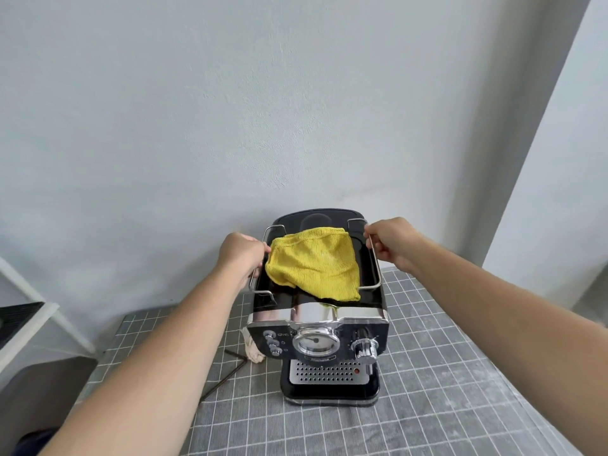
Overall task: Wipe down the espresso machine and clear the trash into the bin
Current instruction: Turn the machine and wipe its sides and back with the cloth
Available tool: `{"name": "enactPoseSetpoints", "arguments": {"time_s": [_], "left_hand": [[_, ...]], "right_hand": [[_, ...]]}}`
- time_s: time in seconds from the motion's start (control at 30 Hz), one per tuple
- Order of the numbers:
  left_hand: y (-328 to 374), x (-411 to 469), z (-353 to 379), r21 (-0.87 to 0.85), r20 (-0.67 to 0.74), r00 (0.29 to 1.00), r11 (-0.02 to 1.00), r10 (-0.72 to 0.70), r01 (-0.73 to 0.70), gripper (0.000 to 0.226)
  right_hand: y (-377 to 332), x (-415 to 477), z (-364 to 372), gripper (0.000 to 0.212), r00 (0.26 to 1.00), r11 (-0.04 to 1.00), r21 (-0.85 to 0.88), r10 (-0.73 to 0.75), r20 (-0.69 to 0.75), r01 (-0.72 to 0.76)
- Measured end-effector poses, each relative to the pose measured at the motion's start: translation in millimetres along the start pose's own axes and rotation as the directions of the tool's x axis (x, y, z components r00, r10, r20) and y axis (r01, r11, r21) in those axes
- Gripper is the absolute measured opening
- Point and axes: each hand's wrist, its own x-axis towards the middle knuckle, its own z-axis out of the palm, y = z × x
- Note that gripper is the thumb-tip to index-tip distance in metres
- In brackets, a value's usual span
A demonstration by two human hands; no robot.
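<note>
Left hand (243, 255) and right hand (391, 241) on the top rails of the machine (319, 340), cloth (316, 261) between them.

The left hand's fingers are curled round the left rail (254, 281). The cloth's corner sits right at those fingers and may be pinched too, though that is hard to make out. The right hand grips the right rail (377, 264) in curled fingers. The yellow cloth lies rumpled on the machine's black top, one edge drooping over the chrome front band. The machine stands on the grid-patterned worktop (444, 373) by a pale wall (230, 110). At its left side lie a crumpled whitish wad (253, 352), touching it, and a dark bent rod (227, 375).
</note>
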Motion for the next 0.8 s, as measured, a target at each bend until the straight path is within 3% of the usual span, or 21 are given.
{"name": "enactPoseSetpoints", "arguments": {"time_s": [0.3, 0.8], "left_hand": [[-1.9, -4.2, -13.9, 0.038, -0.014, 1.000, 0.999, 0.022, -0.021, 0.027], [5.0, 23.6, -11.5, 0.240, -0.022, 0.997, 0.968, 0.075, -0.068, 0.021]], "right_hand": [[5.3, -18.6, 3.2, 0.025, 0.999, 0.999, -0.051, -0.009, 0.040, 0.011], [5.7, -17.9, 11.9, 0.025, 0.998, 0.999, 0.025, 0.029, 0.047, -0.030]]}}
